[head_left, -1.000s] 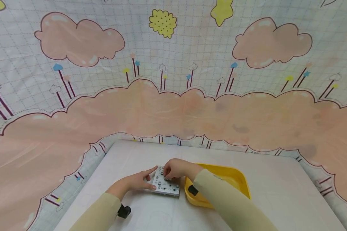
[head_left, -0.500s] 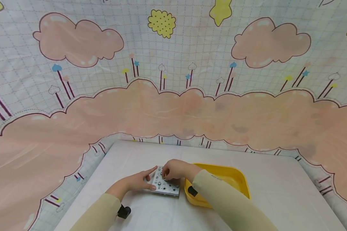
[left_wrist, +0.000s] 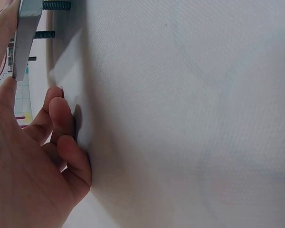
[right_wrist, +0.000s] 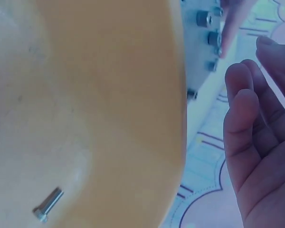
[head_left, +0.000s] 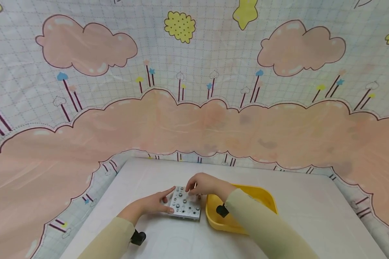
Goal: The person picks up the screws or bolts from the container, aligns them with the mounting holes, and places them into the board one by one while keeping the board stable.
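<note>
A silvery metal plate (head_left: 192, 213) studded with several socket head screws (head_left: 178, 206) lies left of the yellow tray. My left hand (head_left: 152, 203) holds the plate's left side between thumb and index finger, its other fingers loosely bent beside the plate. Threaded screw ends (left_wrist: 56, 5) stick out under the plate in the left wrist view. My right hand (head_left: 205, 184) hovers over the plate's far right part, fingers relaxed and apart from the screws. In the right wrist view nothing shows between the right fingers (right_wrist: 241, 111).
The yellow tray (head_left: 225, 227) stands right of the plate, beneath my right forearm. A loose socket head screw (right_wrist: 48, 204) lies in it. White cloth covers the table (head_left: 159, 237), and a patterned curtain (head_left: 194, 126) hangs behind.
My right hand has let go of a screw in the middle of the plate and risen away to the right, its fingers loosening. The left hand keeps its hold on the plate.
</note>
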